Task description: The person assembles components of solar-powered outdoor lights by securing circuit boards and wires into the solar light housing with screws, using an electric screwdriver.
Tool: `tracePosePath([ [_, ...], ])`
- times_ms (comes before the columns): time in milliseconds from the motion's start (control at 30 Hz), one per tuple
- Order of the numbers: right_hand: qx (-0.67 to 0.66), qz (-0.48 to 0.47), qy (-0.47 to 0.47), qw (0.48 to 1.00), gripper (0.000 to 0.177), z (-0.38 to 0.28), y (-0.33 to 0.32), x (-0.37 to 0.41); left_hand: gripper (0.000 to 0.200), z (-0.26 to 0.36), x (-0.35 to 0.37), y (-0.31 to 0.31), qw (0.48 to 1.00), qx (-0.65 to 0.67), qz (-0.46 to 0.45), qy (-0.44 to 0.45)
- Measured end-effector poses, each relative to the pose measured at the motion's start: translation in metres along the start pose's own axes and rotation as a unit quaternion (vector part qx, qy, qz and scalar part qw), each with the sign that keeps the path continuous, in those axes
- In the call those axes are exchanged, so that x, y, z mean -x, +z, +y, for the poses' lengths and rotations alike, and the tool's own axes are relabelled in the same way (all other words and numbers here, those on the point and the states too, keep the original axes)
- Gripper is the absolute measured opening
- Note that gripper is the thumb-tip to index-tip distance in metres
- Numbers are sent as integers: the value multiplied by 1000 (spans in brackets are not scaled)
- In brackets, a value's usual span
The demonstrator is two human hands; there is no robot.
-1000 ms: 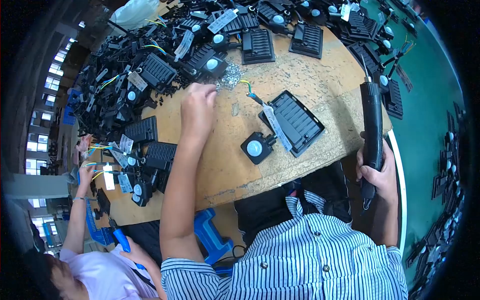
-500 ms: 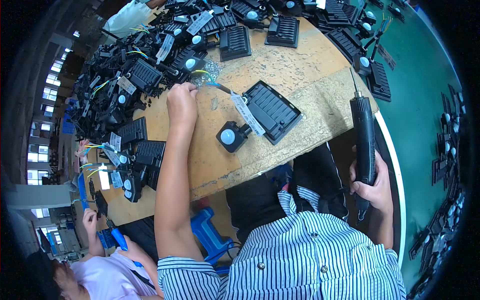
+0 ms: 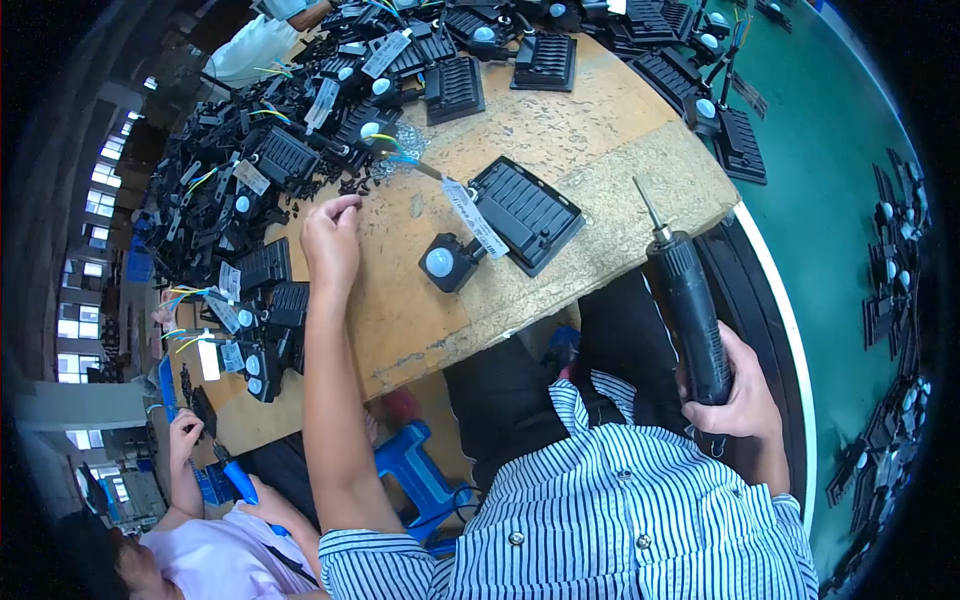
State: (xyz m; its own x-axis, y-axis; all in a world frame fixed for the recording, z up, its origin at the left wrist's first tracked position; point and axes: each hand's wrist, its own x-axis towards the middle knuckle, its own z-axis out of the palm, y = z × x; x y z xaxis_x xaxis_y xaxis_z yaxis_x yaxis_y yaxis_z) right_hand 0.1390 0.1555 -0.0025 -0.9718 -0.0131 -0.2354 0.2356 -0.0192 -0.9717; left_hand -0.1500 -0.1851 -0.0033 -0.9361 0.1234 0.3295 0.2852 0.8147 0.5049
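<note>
My right hand (image 3: 742, 395) is wrapped round a black electric screwdriver (image 3: 690, 315), its bit pointing up over the table's front corner. My left hand (image 3: 332, 245) is over the table with thumb and fingers pressed together, beside a scatter of small black pieces (image 3: 357, 185). Whatever those fingers hold is hidden. Between my hands lies a black floodlight housing (image 3: 528, 212), finned back up, with a sensor (image 3: 448, 262) that has a white dome. A white label (image 3: 475, 217) wraps its cable, whose coloured wires (image 3: 400, 152) reach toward small shiny metal pieces (image 3: 408, 140).
A large heap of black brackets and parts (image 3: 210, 170) covers the table's left side. More floodlights (image 3: 545, 62) stand along the far edge. To the left, a co-worker (image 3: 220, 550) holds a blue electric screwdriver (image 3: 240, 482). A blue stool (image 3: 415, 475) is under the table.
My left hand has drawn left and nearer, away from the wire ends. My right hand has brought the screwdriver left, its bit now tilted further left. The view has shifted slightly.
</note>
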Motion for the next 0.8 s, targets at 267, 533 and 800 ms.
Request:
tracePosePath([
  [267, 72, -128, -40, 988, 76, 0, 2, 2, 17, 114, 80, -26, 846, 519, -113, -44],
  [533, 133, -199, -22, 971, 75, -5, 10, -3, 12, 134, 99, 6, 627, 716, -263, -159],
  [800, 166, -197, -24, 966, 74, -10, 10, -7, 17, 123, 94, 7, 659, 677, -304, -120],
])
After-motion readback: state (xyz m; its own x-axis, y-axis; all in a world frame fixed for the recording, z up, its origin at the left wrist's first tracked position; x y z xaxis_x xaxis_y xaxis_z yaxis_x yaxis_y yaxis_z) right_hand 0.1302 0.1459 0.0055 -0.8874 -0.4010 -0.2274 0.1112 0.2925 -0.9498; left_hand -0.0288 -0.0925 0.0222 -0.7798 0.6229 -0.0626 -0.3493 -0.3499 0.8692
